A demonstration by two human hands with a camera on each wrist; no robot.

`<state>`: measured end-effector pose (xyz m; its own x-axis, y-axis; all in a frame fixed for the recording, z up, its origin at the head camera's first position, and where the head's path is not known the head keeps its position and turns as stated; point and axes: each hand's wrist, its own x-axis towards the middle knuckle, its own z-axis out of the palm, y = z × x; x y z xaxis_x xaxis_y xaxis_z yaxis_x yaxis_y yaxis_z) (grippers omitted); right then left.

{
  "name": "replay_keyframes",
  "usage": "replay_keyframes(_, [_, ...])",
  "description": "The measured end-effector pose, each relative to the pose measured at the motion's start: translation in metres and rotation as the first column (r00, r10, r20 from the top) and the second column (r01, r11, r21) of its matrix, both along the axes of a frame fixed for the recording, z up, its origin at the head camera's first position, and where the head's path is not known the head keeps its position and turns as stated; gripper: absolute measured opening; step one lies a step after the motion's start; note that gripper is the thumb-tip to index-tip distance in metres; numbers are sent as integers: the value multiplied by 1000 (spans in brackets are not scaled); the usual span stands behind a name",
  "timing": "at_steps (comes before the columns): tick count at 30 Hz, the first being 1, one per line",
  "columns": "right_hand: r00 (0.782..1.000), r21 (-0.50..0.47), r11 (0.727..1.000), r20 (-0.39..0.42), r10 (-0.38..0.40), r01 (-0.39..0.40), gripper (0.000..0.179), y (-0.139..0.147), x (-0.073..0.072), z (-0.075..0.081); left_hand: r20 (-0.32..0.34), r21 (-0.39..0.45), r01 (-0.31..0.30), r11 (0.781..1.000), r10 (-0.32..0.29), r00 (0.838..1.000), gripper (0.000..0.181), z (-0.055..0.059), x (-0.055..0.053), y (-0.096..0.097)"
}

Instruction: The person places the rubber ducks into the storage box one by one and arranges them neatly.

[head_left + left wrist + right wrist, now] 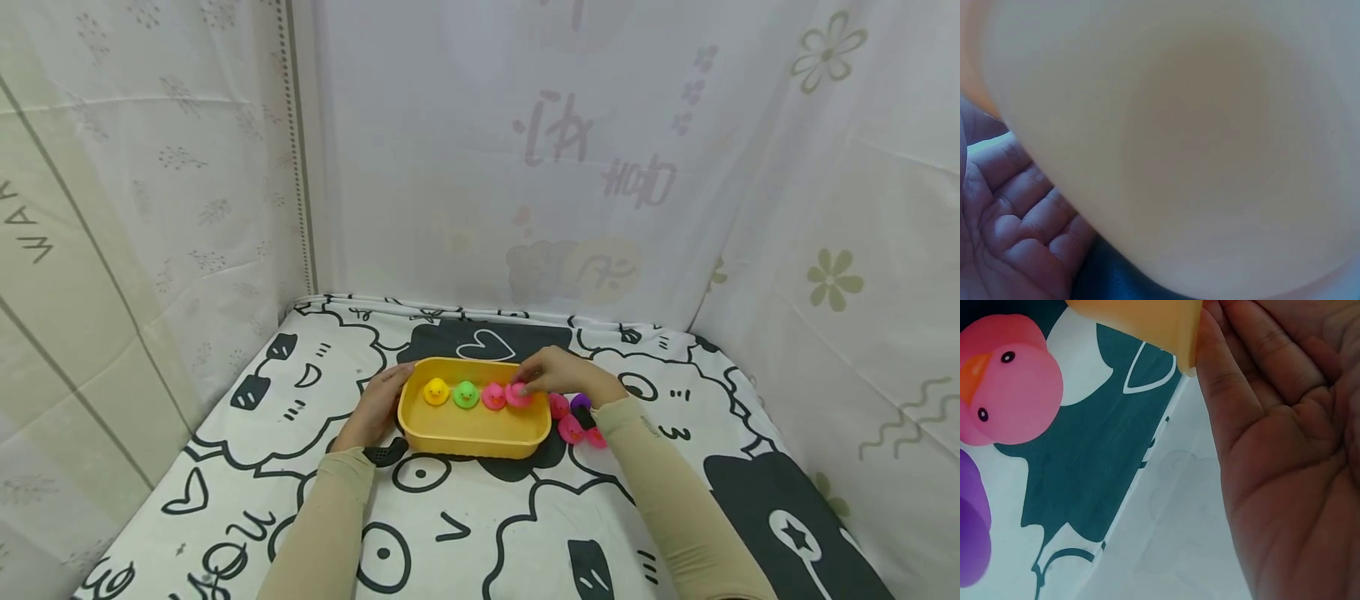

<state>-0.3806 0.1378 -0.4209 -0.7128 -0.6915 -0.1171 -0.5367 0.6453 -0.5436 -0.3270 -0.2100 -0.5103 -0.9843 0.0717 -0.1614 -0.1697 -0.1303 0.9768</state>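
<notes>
A yellow plastic tub (472,444) stands on the cloth, with a row of small rubber ducks inside. From left to right are a yellow duck (436,392), a green duck (466,394) and a pink duck (493,397). At the right end of that row, my right hand (558,371) pinches another pink duck (517,395) over the tub. My left hand (381,404) holds the tub's left end, its fingers curved along the outer wall. The tub's wall covers those fingertips in the left wrist view. The right fingertips are partly hidden behind the tub's edge in the right wrist view.
Several loose ducks lie on the cloth right of the tub, among them a pink duck (1019,387) and a purple duck (971,519). My right forearm partly covers this group. White printed curtains (480,167) enclose the back and sides.
</notes>
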Motion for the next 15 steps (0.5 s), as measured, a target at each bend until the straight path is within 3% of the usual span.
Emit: replay_keyframes(15, [997,112,994,-80,24,-15,22,-11,2,-4,4,10,1,1000,-1,1000,61,0,0,0])
